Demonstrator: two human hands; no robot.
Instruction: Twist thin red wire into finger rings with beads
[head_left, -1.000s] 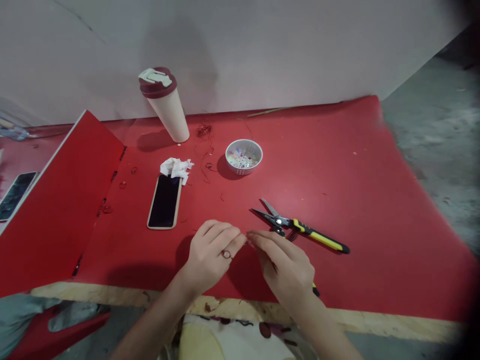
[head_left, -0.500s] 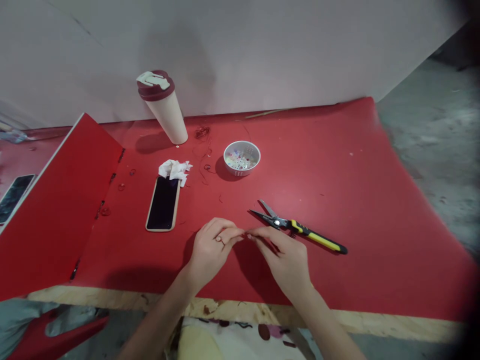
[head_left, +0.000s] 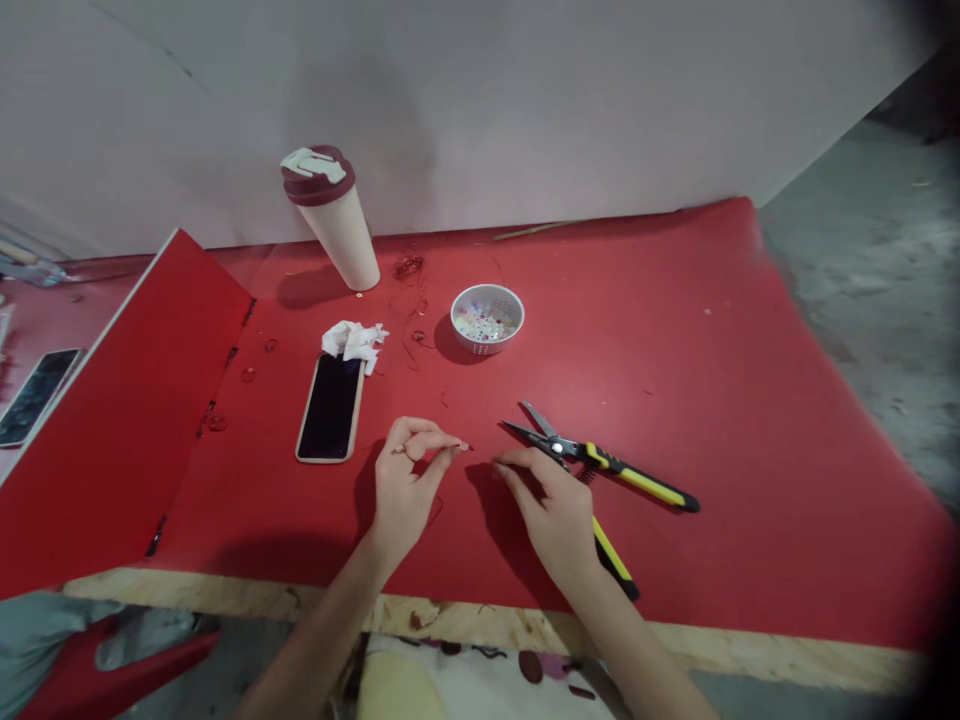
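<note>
In the head view, over the red bench [head_left: 675, 350] near its front edge, your left hand [head_left: 405, 490] pinched a fine wire [head_left: 450, 446] between thumb and fingertips. Your right hand [head_left: 551, 515] was loosely open, gripping nothing, just beside the yellow-handled wire snips [head_left: 637, 482]. Farther back lay a phone [head_left: 330, 408], crumpled tissue [head_left: 352, 342] and a white perforated bowl [head_left: 486, 318] of beads.
</note>
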